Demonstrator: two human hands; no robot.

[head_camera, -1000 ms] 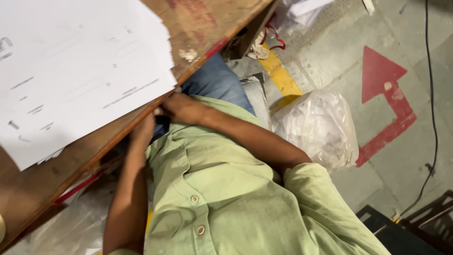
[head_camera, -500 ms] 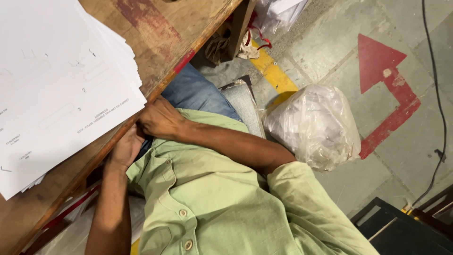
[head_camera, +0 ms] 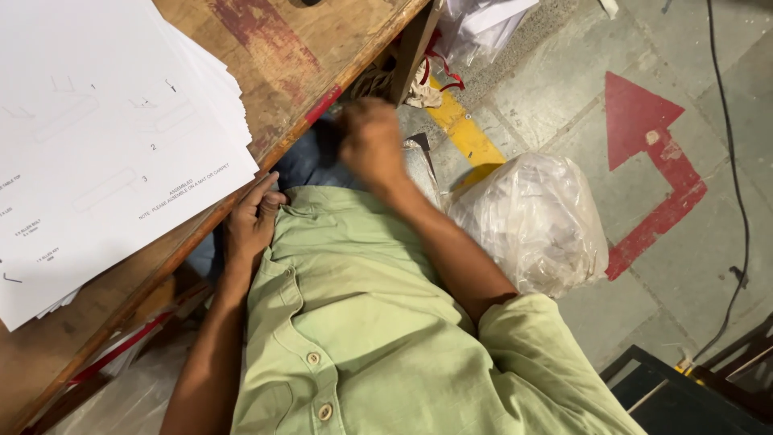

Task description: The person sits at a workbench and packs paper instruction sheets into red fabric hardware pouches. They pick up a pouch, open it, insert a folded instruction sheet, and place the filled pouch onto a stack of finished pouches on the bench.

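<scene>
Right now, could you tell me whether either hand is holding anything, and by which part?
The left hand rests at the shirt hem, gripping nothing visible. The right hand is a blurred fist; whether it holds anything cannot be told.

1. Surface (head_camera: 322,48): bare wood, worn and scuffed, matt, with patches of rubbed red paint.
2. Stack of sheets (head_camera: 105,137): white paper, smooth, matt, faint printed line drawings.
3. Shirt (head_camera: 362,322): light green woven cloth, matt, creased; small plastic-looking buttons.
4. Bag (head_camera: 531,221): thin clear plastic, crinkled, glossy.
5. Floor (head_camera: 564,97): rough grey concrete, dull; painted red arrow (head_camera: 644,137) chipped.
6. Cable (head_camera: 729,121): black, smooth.
</scene>
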